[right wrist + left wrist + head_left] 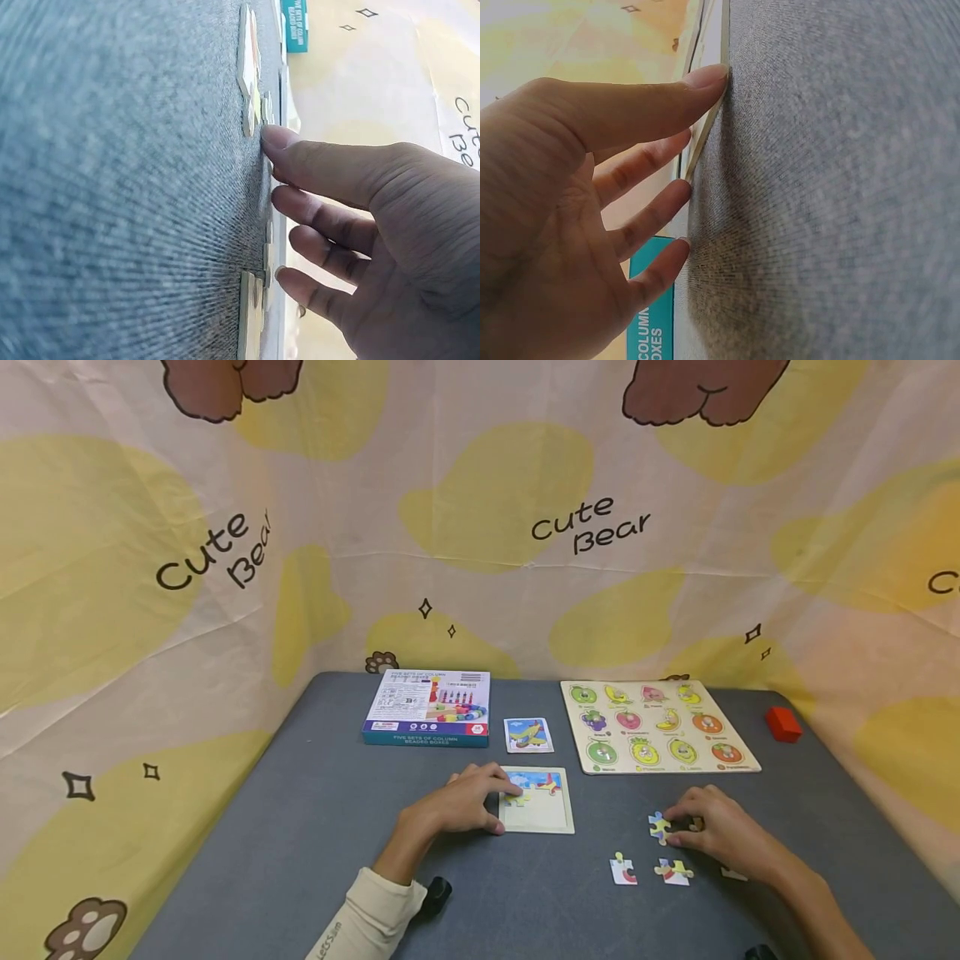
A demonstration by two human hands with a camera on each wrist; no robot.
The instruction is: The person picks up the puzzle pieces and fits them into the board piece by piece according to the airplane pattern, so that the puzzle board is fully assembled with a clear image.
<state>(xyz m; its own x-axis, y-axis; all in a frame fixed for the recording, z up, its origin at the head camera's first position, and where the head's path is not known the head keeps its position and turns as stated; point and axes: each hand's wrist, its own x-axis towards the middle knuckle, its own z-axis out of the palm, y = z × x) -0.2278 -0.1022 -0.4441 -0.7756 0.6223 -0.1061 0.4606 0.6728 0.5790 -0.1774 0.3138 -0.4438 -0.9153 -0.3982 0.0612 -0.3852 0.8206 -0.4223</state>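
A shallow puzzle tray [542, 817] lies on the table with a few pieces along its top and left. My left hand [461, 800] rests at its left side, the thumb at the near left corner and the index finger reaching over a yellow-green piece. In the left wrist view the left fingers [656, 206] are loosely extended along the tray edge. My right hand [723, 831] pinches a blue and yellow puzzle piece [659, 828] between thumb and index finger, low over the table. Nearer me lie a white and red piece [622, 869] and a multicoloured piece [674, 872].
Behind the tray is a picture card of a yellow plane [528, 736]. A bead-set box [426, 708] stands back left, a fruit board [660, 727] back right, a red block [783, 724] at the far right. Another piece [733, 874] shows under the right wrist. A printed curtain hangs behind.
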